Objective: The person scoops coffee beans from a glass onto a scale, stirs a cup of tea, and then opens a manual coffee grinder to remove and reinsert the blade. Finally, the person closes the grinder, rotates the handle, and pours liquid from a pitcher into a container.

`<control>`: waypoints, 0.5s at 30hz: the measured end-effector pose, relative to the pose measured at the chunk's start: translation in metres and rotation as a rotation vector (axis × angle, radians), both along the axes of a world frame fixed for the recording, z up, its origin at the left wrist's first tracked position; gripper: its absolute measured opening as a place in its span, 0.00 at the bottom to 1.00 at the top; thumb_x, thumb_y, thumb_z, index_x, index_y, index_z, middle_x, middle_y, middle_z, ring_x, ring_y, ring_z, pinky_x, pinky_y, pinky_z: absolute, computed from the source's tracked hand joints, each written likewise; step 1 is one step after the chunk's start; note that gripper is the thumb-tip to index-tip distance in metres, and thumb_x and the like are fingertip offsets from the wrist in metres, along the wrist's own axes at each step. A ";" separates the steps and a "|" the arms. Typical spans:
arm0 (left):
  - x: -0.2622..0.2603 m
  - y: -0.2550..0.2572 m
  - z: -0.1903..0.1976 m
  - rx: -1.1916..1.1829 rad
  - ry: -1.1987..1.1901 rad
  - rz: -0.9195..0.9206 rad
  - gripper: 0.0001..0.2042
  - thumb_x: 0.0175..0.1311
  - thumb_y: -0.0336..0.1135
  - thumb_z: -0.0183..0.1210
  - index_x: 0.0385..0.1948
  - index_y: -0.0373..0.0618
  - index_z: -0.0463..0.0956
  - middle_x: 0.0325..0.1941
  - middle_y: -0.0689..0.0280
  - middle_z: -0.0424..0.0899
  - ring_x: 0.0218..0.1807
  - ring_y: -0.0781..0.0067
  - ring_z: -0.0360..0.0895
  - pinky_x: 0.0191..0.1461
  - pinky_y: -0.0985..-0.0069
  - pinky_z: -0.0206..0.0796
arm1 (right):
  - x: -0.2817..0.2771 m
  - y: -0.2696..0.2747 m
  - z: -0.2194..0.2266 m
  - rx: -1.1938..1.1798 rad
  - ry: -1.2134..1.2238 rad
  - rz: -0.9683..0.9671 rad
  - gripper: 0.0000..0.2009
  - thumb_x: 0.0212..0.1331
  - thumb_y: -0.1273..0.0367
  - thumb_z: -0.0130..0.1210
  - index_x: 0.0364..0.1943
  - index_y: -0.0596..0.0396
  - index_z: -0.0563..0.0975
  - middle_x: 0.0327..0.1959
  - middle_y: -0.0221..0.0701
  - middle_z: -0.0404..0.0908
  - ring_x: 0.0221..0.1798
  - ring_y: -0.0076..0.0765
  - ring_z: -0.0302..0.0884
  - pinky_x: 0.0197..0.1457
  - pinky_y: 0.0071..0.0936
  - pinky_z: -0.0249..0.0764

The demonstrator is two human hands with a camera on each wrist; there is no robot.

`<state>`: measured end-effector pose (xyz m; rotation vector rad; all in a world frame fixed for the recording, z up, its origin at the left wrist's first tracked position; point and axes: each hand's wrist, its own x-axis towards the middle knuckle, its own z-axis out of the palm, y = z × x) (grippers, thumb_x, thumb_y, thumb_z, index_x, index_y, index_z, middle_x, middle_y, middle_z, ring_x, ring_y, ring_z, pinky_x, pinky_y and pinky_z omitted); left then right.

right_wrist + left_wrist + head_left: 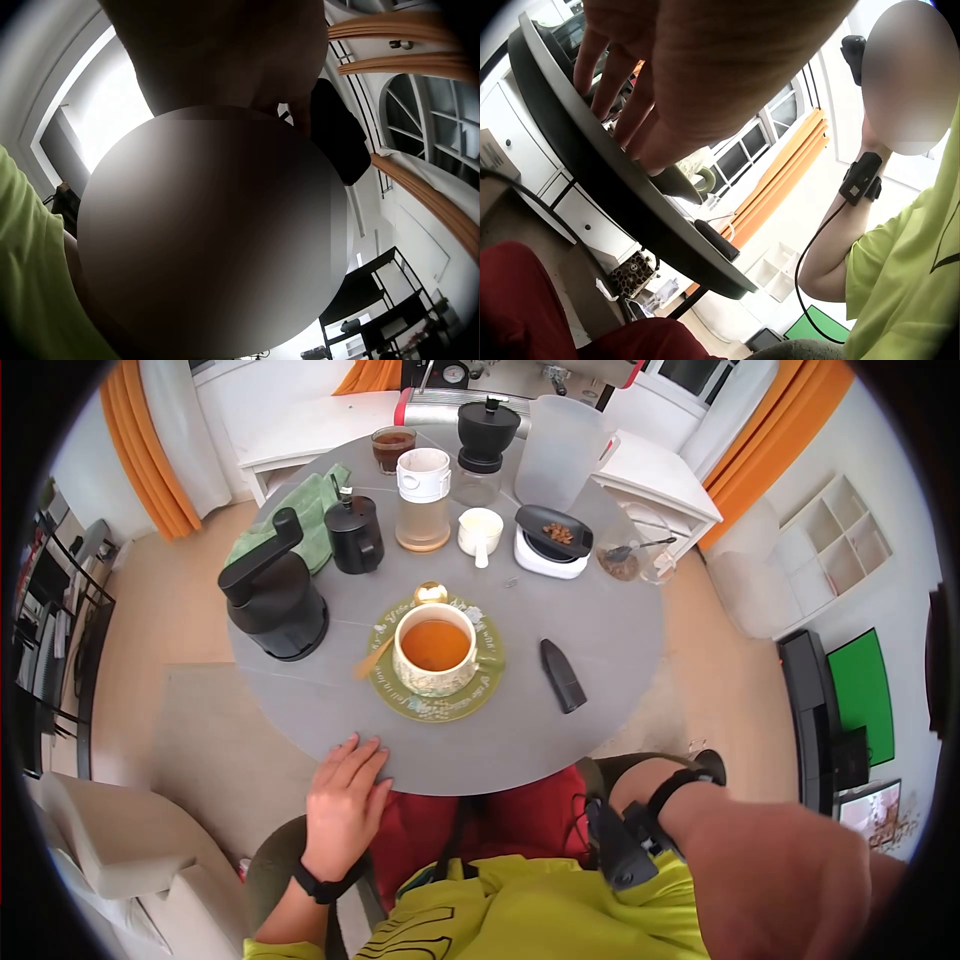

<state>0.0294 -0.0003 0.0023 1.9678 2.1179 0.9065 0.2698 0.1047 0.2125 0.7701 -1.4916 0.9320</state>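
Note:
My left hand [345, 795] rests with straight fingers on the near left edge of the round grey table [480, 760]. In the left wrist view its fingers [634, 112] lie over the rim. Nearest to it stands a cup of amber tea [437, 647] on a green saucer [440, 708], with a wooden spoon [374, 659] at the saucer's left. Close to the camera, my right hand [790, 870] is raised and blurred. In the right wrist view it reaches up by the head, next to a black device [337, 135]; its fingertips are mostly hidden.
A black tapered tool [562, 676] lies right of the saucer. Behind are a black grinder-like device [275, 605], black pitcher [354, 535], white-topped glass vessel [422, 500], small white cup [481, 532], scale [550, 563] with a tray of beans, and tall translucent container [563, 455].

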 end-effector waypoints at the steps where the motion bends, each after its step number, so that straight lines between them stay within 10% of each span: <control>1: 0.000 0.000 0.000 -0.006 0.013 0.001 0.17 0.49 0.26 0.63 0.44 0.40 0.78 0.52 0.58 0.79 0.58 0.51 0.72 0.63 0.59 0.63 | 0.004 -0.002 0.000 -0.001 -0.012 0.019 0.11 0.63 0.73 0.47 0.45 0.61 0.76 0.41 0.33 0.78 0.45 0.26 0.72 0.51 0.20 0.66; 15: -0.001 0.000 -0.001 0.003 0.056 -0.013 0.17 0.50 0.27 0.63 0.45 0.40 0.78 0.52 0.58 0.79 0.59 0.51 0.72 0.61 0.60 0.64 | 0.023 -0.025 -0.001 -0.259 -0.134 0.419 0.11 0.62 0.73 0.49 0.45 0.62 0.79 0.49 0.33 0.80 0.55 0.26 0.75 0.63 0.22 0.68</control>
